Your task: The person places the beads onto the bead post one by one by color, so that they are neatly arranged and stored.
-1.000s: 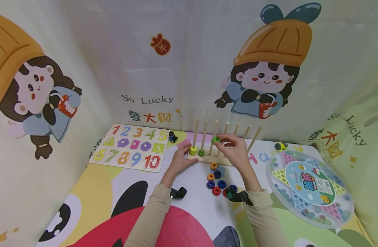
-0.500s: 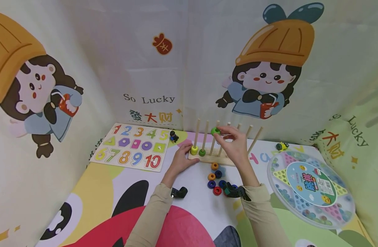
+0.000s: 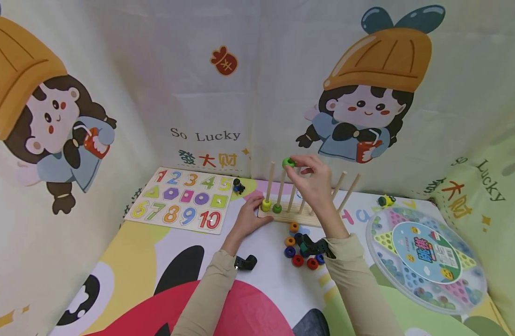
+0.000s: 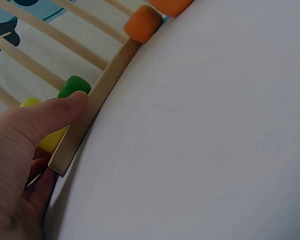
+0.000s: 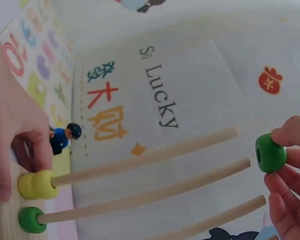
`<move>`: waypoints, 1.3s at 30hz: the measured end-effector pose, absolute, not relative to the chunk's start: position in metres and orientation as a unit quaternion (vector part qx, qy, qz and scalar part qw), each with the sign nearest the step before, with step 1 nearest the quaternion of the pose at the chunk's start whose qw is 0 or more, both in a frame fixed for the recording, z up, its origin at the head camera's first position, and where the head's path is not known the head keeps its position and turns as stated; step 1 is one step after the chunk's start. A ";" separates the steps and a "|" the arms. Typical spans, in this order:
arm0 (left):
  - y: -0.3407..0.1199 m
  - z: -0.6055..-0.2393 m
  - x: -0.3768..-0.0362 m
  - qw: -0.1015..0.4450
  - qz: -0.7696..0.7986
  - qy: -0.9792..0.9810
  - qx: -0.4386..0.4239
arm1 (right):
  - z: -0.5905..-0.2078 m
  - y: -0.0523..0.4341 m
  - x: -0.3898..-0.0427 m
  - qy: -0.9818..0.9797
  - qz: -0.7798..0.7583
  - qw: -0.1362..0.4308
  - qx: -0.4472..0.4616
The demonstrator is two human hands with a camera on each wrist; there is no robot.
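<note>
My left hand grips the left end of a wooden bead rack, thumb over the front and fingers behind. Upright pegs stand along its base. Yellow beads are stacked low on the leftmost peg, and one green bead sits at the foot of the second peg. With thumb and fingertips, my right hand pinches another green bead. That bead is just off the second peg's tip, its hole turned toward the peg. The right hand hides parts of the pegs farther right.
Orange beads, blue beads and red beads lie loose before the rack. A number puzzle board is at left, a round board game at right. Small toy figures stand at the back, near the curtain.
My right hand has raised the green bead and brought it left, from the third peg to the top of the second. The left hand keeps its grip on the rack.
</note>
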State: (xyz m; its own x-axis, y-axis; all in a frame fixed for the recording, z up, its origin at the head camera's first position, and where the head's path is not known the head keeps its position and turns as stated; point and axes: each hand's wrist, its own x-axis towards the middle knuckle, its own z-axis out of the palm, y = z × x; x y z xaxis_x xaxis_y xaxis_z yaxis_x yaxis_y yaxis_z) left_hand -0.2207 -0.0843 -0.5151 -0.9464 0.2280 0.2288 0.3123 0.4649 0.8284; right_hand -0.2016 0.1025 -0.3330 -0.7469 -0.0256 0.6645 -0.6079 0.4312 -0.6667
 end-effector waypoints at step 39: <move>-0.083 -0.514 -0.221 0.048 -0.495 -0.854 -0.155 | -0.378 0.137 -0.174 -0.836 0.474 0.216 0.173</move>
